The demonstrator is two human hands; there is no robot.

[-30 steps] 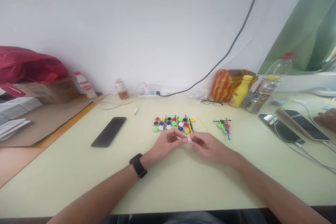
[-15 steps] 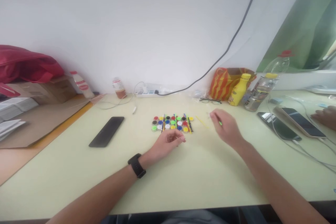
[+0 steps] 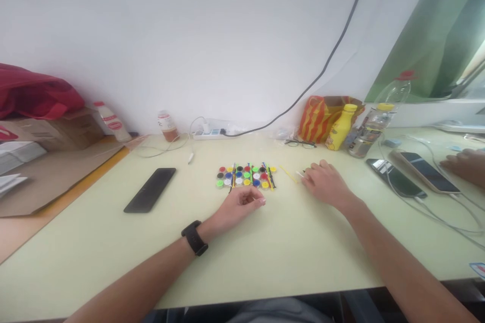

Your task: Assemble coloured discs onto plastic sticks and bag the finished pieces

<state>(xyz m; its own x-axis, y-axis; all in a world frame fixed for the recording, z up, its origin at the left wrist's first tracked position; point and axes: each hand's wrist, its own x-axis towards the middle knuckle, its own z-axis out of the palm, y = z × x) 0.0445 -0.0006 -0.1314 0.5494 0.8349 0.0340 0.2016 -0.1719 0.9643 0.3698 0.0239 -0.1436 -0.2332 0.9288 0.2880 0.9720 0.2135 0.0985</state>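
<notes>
My left hand [image 3: 242, 208] rests on the table just in front of several small round pots with coloured lids [image 3: 246, 175]. Its fingers are curled toward the thumb; whatever lies between them is too small to make out. To the right, my right hand [image 3: 329, 185] is low over the table, fingertips closed on a thin white stick [image 3: 299, 174]. A dark tip shows beside that stick. Thin coloured sticks [image 3: 270, 176] lie in upright lines between the pots. One yellow stick [image 3: 288, 173] lies apart, between the pots and my right hand.
A black phone [image 3: 150, 190] lies at left. Two phones on cables, one of them a dark phone [image 3: 396, 177], lie at right near another person's hand [image 3: 463, 165]. Glasses [image 3: 300, 144], a striped bag [image 3: 316, 120], a yellow bottle [image 3: 341, 128] and a power strip [image 3: 208, 134] stand along the wall.
My right hand has lowered toward the table and turned, its fingers less tightly curled. My left hand keeps its pose beside the pots. The whole view has shifted slightly.
</notes>
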